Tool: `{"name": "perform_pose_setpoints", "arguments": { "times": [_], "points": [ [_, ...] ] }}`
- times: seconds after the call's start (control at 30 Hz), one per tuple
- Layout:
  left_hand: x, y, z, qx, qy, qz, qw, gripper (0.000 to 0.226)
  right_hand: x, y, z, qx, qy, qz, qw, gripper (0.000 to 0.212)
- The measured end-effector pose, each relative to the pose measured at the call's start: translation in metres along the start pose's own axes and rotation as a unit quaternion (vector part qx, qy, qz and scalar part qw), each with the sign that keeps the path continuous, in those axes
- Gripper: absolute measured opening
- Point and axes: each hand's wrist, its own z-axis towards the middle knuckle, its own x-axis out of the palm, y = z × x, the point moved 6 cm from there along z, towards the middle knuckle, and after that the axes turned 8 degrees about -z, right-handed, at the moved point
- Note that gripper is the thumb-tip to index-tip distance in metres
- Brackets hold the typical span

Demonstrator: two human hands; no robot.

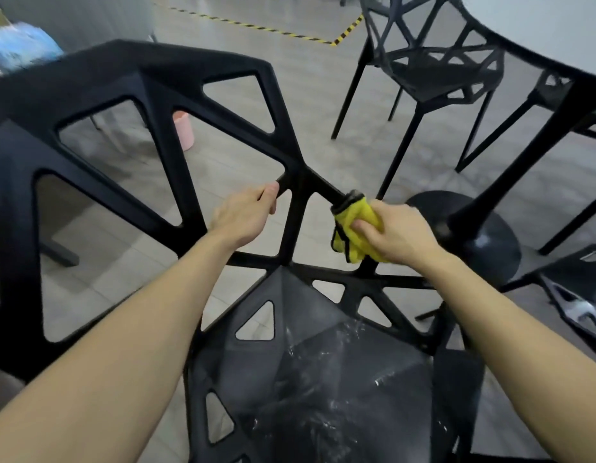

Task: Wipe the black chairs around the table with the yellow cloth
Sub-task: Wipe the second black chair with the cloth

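A: Status of the task?

B: Judged partway. The near black chair (203, 135) fills the left and centre of the frame; its seat at lower centre shows wet streaks. The right hand (395, 233) clutches the bunched yellow cloth (355, 230) around one backrest strut at centre. The left hand (244, 215) curls round the neighbouring strut. A second chair (433, 61), upper right beside the table (557, 25), looks dry.

A: Orientation of the strut?

B: Long axis runs diagonally, upper left to lower right.
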Motion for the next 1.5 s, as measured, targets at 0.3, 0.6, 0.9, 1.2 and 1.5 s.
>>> {"name": "perform_pose_setpoints", "arguments": {
  "times": [0.3,0.6,0.9,1.2,1.5],
  "points": [
    [0.002,-0.003,-0.003,0.012,-0.030,0.034,0.999,0.058,-0.017,0.075,0.088,-0.092,0.088,-0.023,0.992,0.032],
    [0.001,-0.012,-0.016,0.002,-0.026,0.066,0.997,0.057,0.026,-0.071,-0.090,0.060,0.042,0.006,0.997,0.033],
    [0.013,-0.023,-0.021,-0.028,-0.050,0.128,0.990,0.031,-0.004,0.052,0.058,-0.041,0.079,-0.006,0.996,0.038],
    [0.024,-0.029,-0.036,-0.014,-0.064,0.212,0.975,0.071,0.033,-0.103,-0.134,0.146,0.031,0.127,0.981,0.017],
    [0.178,-0.171,-0.091,0.286,0.130,0.407,0.858,0.057,0.106,-0.137,-0.263,0.329,0.052,0.317,0.888,0.038]
  ]
}}
